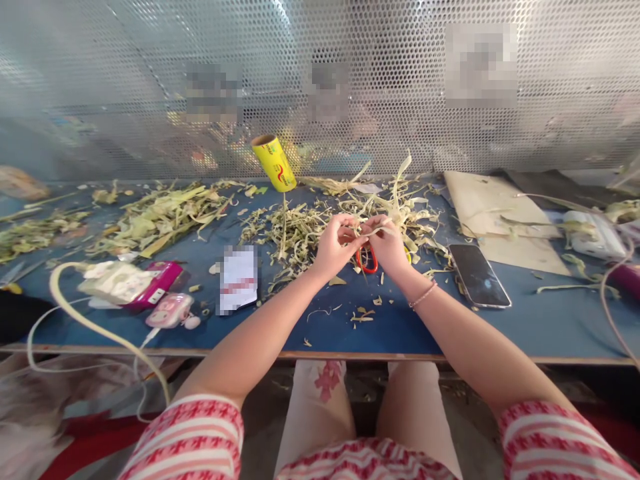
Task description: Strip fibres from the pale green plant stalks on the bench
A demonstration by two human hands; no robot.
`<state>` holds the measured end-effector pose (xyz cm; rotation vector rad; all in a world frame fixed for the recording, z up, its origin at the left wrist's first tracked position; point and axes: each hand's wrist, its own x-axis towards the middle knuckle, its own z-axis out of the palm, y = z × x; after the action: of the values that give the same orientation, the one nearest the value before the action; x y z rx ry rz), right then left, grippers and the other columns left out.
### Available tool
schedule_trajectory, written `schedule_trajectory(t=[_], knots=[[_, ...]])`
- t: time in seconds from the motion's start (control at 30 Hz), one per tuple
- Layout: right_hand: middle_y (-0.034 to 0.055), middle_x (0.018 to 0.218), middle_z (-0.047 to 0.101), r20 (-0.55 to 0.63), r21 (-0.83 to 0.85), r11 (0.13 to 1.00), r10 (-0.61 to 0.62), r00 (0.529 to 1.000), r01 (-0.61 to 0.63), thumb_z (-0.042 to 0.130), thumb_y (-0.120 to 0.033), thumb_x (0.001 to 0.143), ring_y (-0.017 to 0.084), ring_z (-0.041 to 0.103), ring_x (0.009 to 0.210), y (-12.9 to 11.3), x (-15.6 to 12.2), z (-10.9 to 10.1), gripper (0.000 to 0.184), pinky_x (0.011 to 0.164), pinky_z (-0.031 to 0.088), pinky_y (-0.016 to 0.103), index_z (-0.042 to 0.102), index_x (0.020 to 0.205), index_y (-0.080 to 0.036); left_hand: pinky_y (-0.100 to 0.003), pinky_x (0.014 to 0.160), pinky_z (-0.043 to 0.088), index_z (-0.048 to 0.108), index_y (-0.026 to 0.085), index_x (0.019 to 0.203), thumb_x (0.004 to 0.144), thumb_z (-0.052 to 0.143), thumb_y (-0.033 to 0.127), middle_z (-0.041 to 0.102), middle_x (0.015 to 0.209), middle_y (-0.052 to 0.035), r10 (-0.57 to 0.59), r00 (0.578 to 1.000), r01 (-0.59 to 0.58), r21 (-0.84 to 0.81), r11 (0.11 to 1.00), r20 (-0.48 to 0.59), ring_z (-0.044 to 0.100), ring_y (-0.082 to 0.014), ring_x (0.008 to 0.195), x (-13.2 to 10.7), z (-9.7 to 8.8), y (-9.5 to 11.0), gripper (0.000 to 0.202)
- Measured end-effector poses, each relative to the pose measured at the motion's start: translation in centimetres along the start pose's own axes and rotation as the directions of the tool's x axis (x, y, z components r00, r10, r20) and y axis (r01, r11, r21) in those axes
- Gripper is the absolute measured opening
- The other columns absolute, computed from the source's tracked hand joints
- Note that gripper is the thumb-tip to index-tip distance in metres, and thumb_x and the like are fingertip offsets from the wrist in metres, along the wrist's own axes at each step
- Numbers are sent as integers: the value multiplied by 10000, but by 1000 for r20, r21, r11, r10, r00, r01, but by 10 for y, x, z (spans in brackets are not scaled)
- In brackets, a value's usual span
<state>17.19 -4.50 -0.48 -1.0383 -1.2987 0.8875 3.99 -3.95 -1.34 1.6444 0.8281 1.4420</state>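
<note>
Pale green, the thin strip (379,231) sits up between my two hands, above the counter (320,331) and near the front of a loose pile (295,230) of dry bits. I am far off and cannot feel it, but I guess it is very light, soft and bendy. It looks dry, so a hard tug could rip it. It does not look slippery. I would take hold with a small, gentle pinch, both grips close together. My left hand (334,243) and right hand (389,245) do just that: the fingers are bent in and pinched narrow on the strip, almost touching. The tips partly hide each other. Both arms reach forward and in, making a point, with wrists bent a little. A red loop (371,270) shows just below the hands.
</note>
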Motion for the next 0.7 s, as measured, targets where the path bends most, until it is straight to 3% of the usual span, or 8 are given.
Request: schedule_trajectory(t=[0.1,0.27,0.4,0.53,0.7], knots=[[-39,606,541,1,45,999,21,1000,-21,618,-309,746,124,528,570,3,1,0,141,590,466,290,507,753,-223,-245,646,527,491,218,1041,632,815,358,614,950,-41,8,1000,-8,6,1000,-29,605,-99,723,0,2,-1,540],[-46,618,542,36,208,974,79,996,-84,668,-382,716,104,535,561,4,1,1,229,567,465,262,505,751,-224,-237,647,525,525,193,904,659,786,403,612,899,-20,-55,998,54,-26,998,-33,604,-96,717,2,2,-1,415],[-33,689,588,129,330,928,135,982,-171,683,-461,695,93,542,567,1,1,0,293,538,459,241,534,763,-218,-217,620,496,496,196,862,663,782,412,598,817,7,-74,997,72,-67,995,-34,589,-87,681,3,0,-1,410],[-43,699,606,240,416,877,148,959,-240,732,-385,647,81,556,591,-4,-1,-2,285,541,462,211,552,789,-216,-206,616,482,449,200,810,668,776,413,603,817,14,-45,999,43,-94,995,-19,601,-87,697,4,-2,0,415],[-46,751,620,284,480,829,165,945,-289,781,-304,576,64,546,597,-12,-3,-2,335,575,483,204,544,794,-217,-215,647,492,417,194,762,687,756,424,597,935,-6,-23,1000,21,-110,994,-11,624,-96,778,4,-2,1,417]])
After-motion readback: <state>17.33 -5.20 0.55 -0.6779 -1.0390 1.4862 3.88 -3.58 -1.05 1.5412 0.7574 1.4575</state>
